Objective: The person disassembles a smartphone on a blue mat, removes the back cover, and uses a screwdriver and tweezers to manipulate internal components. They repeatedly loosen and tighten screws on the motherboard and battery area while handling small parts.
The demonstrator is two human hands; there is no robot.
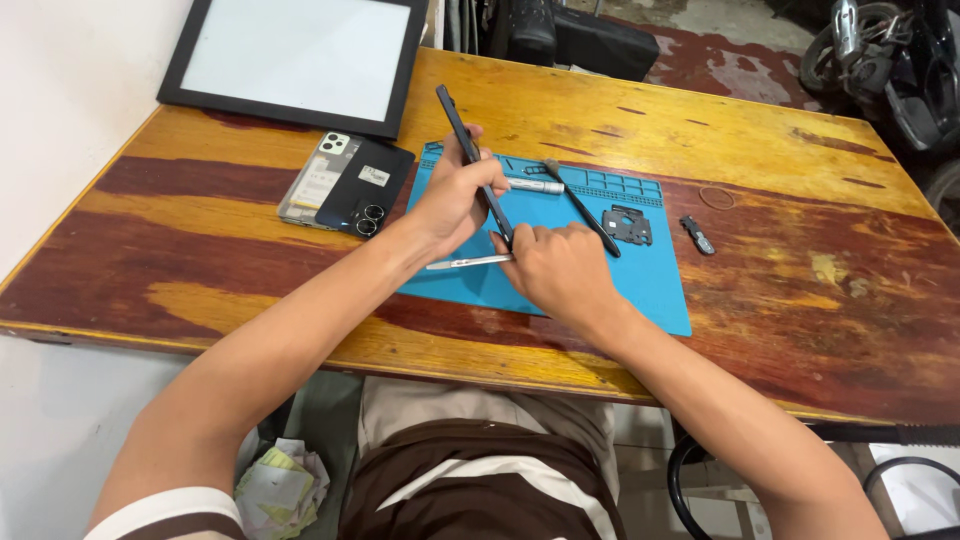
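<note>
My left hand point(452, 200) grips a thin black phone point(472, 160) and holds it on edge, tilted, above the blue work mat point(640, 275). My right hand point(560, 268) is closed at the phone's lower end and holds silver tweezers point(468, 263) that point left over the mat. A black brush-like tool point(580, 205) lies just beyond the right hand. A silver pen-shaped tool point(535, 185) lies behind the phone.
A small black inner plate point(628, 225) rests on the mat's right part, a small black piece point(698, 235) and a rubber ring point(716, 197) on the wooden table point(800, 270). Two phone backs point(345, 185) lie at left, a black-framed light panel point(295, 60) behind them.
</note>
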